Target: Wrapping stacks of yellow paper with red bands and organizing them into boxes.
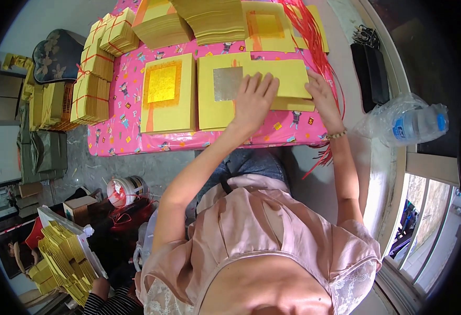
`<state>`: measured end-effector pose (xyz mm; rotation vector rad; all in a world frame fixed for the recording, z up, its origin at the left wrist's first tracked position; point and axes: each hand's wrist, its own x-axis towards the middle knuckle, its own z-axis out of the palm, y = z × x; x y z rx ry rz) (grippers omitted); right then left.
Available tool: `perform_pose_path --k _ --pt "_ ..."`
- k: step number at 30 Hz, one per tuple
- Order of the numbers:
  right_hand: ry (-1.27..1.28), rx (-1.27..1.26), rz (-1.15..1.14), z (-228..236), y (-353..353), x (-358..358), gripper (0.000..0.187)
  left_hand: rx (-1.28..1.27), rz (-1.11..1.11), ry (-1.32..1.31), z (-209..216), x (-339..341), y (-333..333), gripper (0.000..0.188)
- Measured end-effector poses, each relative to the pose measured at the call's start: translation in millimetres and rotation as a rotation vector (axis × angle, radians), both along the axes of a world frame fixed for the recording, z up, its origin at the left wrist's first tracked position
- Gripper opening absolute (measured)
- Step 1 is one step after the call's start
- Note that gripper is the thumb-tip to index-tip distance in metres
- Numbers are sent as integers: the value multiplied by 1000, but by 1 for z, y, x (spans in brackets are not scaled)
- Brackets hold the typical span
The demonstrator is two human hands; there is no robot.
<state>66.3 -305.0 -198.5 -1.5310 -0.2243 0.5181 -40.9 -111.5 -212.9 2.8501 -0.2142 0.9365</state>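
My left hand (pixel 253 100) lies with its fingers stretched out over a yellow paper sheet (pixel 285 73), beside a silver square (pixel 228 84) on the paper stack under it. My right hand (pixel 322 97), a bead bracelet at its wrist, is closed at the sheet's right edge. The sheet's lower edge stands a little above the paper beneath. To the left sits another yellow paper stack (pixel 188 118), topped by a gold square (pixel 163 84) with an orange border. Everything rests on a table with a pink patterned cover (pixel 131 128).
Tall yellow paper stacks (pixel 215 23) stand at the table's back. Bundles tied with red string (pixel 92 107) line its left side. Red strings (pixel 312 31) hang over the right. A bottle in plastic wrap (pixel 419 126) lies far right. A person's striped sleeve (pixel 107 302) shows lower left.
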Motion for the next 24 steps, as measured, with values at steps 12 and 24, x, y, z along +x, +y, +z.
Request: perform_pose_path --k 12,24 --pt "-383 -308 -71 -75 -34 3 36 -91 -104 233 -45 -5 -20 42" --pt "-968 -928 -117 -59 -22 -18 39 -133 -99 296 -50 -5 -27 36"
